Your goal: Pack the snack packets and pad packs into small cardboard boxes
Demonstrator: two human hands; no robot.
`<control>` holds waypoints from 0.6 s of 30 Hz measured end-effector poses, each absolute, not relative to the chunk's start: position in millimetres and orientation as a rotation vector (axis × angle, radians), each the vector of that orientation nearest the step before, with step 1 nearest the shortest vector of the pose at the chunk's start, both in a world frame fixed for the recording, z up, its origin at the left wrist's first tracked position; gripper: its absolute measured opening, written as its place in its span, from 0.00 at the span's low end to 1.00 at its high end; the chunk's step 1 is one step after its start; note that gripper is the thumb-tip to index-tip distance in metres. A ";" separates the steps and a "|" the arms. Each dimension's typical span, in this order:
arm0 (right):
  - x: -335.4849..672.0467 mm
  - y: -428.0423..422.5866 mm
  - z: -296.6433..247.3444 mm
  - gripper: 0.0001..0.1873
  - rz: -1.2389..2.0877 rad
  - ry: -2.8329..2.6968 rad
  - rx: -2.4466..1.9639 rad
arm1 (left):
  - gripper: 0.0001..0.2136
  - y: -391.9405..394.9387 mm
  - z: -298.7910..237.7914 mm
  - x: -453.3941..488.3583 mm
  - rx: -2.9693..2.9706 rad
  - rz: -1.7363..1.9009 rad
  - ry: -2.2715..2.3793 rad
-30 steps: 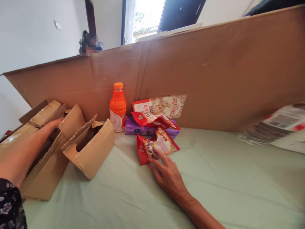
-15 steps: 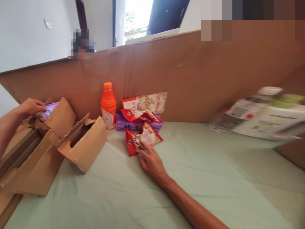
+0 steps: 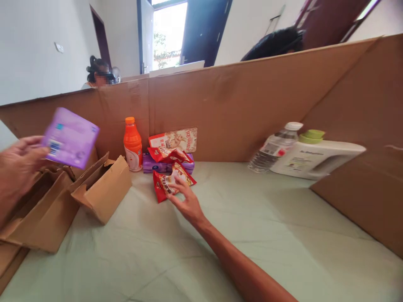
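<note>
Now, line by line:
Left hand: the left hand (image 3: 15,165) is raised at the far left above the open cardboard box (image 3: 47,205), fingers closed on the edge of a flat purple packet (image 3: 69,137).
Change: a second ago this hand was down inside the box; half a second ago it had the packet at the box's mouth; now the packet is lifted clear of it (so it is out, and not set down anywhere).
Right hand: the right hand (image 3: 185,202) lies flat on the pale green table (image 3: 252,235), fingers spread and unclenched, their tips on the near edge of a red snack pouch (image 3: 171,184); it has kept that place through all three moments.
Pile: just beyond the pouch lie a second red pouch (image 3: 168,154), a purple wrapped pack (image 3: 151,164) under it and a beige squirrel-print bag (image 3: 176,140) against the cardboard wall (image 3: 236,109).
Bottle: an orange juice bottle (image 3: 132,144) stands upright left of the pile.
Right side: a clear water bottle (image 3: 274,147) and a white detergent jug (image 3: 315,157) lie on their sides, well apart from both hands.
Beyond the wall: two other people's heads show.
</note>
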State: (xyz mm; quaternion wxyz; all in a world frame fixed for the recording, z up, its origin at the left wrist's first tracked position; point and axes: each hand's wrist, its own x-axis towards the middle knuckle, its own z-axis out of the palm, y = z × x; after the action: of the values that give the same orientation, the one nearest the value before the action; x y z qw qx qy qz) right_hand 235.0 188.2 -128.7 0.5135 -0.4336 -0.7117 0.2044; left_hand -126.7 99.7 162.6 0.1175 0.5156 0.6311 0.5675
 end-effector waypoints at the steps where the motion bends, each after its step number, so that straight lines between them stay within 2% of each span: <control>1: 235.1 183.0 -115.8 0.26 0.637 -1.658 -0.966 | 0.23 91.0 150.4 -108.9 1.538 1.537 1.776; 5: 226.4 146.8 -67.6 0.55 1.340 -1.313 -0.615 | 0.19 66.0 89.3 -34.2 1.638 1.069 1.538; 7: 223.7 129.2 -52.9 0.58 1.486 -1.237 -0.655 | 0.17 61.1 64.6 -9.3 1.666 0.939 1.473; 9: 226.5 123.3 -44.7 0.52 1.522 -1.193 -0.780 | 0.18 59.5 54.7 -3.2 1.703 0.863 1.453; 12: 239.1 147.7 -38.7 0.39 1.402 -1.106 -0.890 | 0.23 57.2 70.1 -35.5 1.773 0.868 1.591; 15: 251.4 200.5 -40.8 0.27 1.209 -1.060 -0.972 | 0.27 52.7 105.1 -105.8 1.778 0.978 2.025; 18: 255.7 246.5 -54.9 0.22 1.084 -1.113 -1.168 | 0.34 43.9 135.5 -183.3 1.586 0.996 2.588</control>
State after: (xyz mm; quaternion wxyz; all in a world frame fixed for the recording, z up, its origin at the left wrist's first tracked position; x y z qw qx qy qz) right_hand 255.7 246.5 -54.9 0.5639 -0.4961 -0.4729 0.4608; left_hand -183.3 43.9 135.5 -0.0265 0.4963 0.8099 0.3116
